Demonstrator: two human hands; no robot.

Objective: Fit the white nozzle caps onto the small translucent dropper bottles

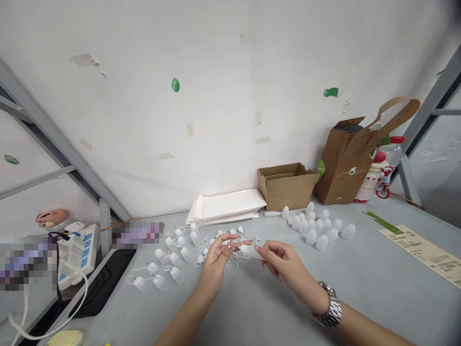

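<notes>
White plastic, a small bottle (249,250) is pinched between the fingers (234,244) of the left hand (218,257) and those of the right hand (279,257), above the counter (360,288). Loose bottles (169,264) are scattered just left of the fingers; capped ones (317,228) are grouped to the right.

Near table (252,312): bare, open passage.
Left: loose bottles (169,262) scattered.
Right: standing bottles (317,228) clustered.
Back: cardboard box (286,185), white sheets (226,206).
</notes>
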